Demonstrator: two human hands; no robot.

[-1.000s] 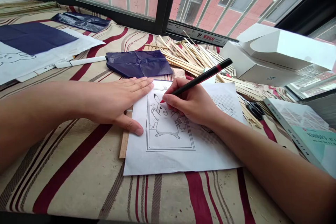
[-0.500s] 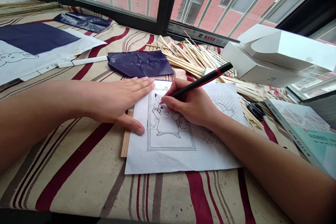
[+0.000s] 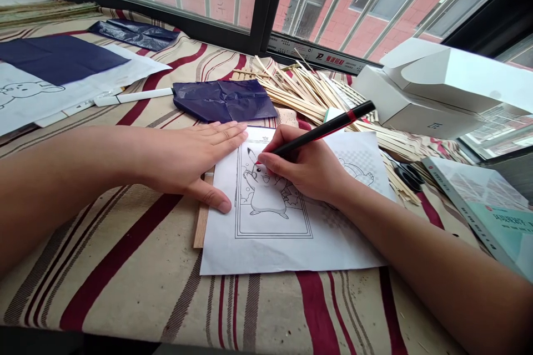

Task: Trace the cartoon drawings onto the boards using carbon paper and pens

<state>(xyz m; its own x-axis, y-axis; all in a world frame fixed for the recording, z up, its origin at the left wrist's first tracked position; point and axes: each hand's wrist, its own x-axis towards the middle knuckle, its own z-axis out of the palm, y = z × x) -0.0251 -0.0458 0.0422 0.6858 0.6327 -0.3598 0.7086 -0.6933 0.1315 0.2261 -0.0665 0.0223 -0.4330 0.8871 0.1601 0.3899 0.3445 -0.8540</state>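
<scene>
Gripping a light, stiff black pen [image 3: 322,136] near its tip, the right hand [image 3: 306,166] is drawing on the printed cartoon of thin, soft paper [image 3: 270,249] at lower middle, while the left hand [image 3: 187,163] is lying open, fingers flat, along the paper's left edge.

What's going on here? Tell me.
A person's right hand grips a black-and-red pen, its tip at the head of a Pikachu outline printed on a white sheet. The left hand lies flat along the sheet's left side, beside a wooden strip. Dark blue carbon paper lies just beyond the sheet, near a pile of thin wooden sticks.
</scene>
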